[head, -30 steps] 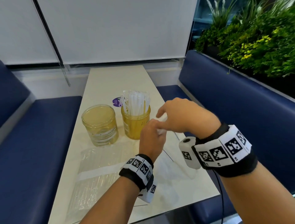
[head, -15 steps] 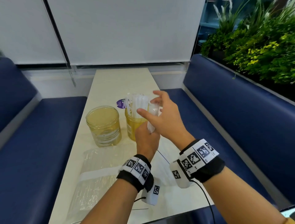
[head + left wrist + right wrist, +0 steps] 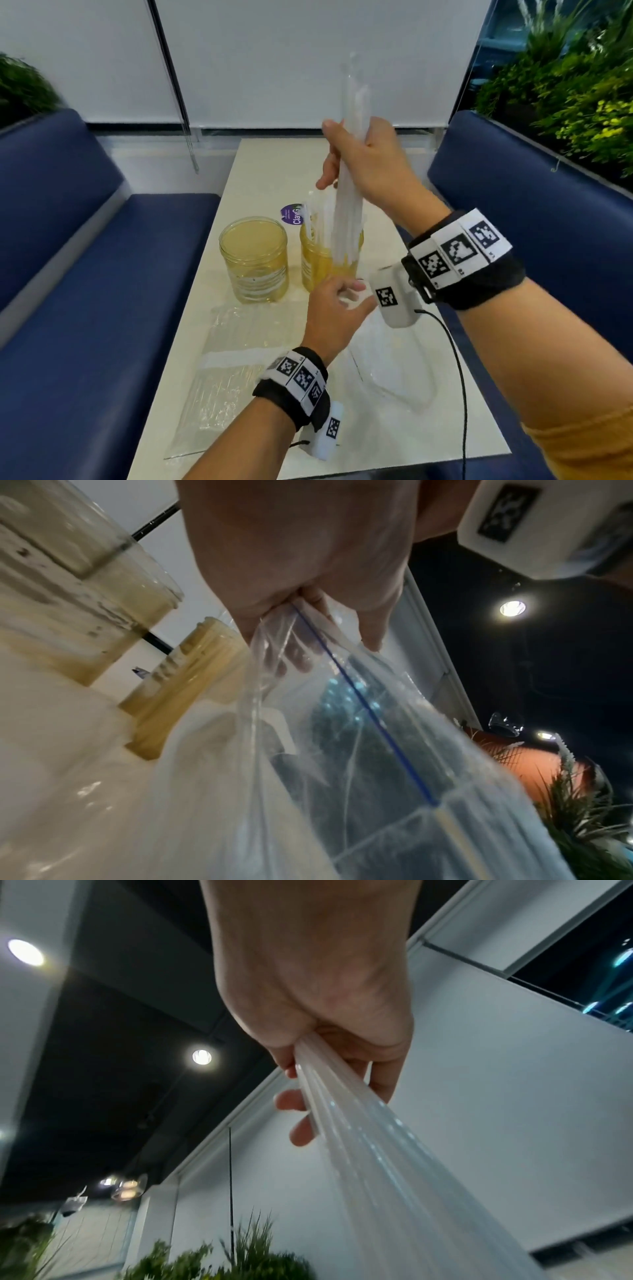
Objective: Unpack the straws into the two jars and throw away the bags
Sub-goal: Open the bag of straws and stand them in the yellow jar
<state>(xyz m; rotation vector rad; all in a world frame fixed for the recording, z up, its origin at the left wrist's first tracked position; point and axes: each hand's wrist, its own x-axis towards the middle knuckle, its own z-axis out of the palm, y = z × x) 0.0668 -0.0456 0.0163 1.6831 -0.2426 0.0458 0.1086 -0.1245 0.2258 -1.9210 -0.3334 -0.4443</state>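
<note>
My right hand (image 3: 356,161) grips a bundle of white straws (image 3: 352,192) upright, its lower end inside the right amber jar (image 3: 317,263), which holds other straws. The same grip shows in the right wrist view, fingers (image 3: 298,1104) curled round the straws (image 3: 377,1164). The left amber jar (image 3: 255,257) stands beside it with no straws. My left hand (image 3: 337,308) pinches the mouth of a clear zip bag (image 3: 359,750), which lies on the table (image 3: 394,373) near the right jar. A second clear bag (image 3: 226,370) with straws in it lies flat at the front left.
The cream table (image 3: 260,171) runs between two blue benches (image 3: 102,274), (image 3: 548,212). A purple round sticker (image 3: 291,214) lies behind the jars. Green plants (image 3: 565,85) stand behind the right bench. A black cable (image 3: 459,370) hangs from my right wrist.
My right hand has pulled the bundle of straws out of the bag, lifted it and stood it in the right jar. My left hand has stayed low, holding the bag.
</note>
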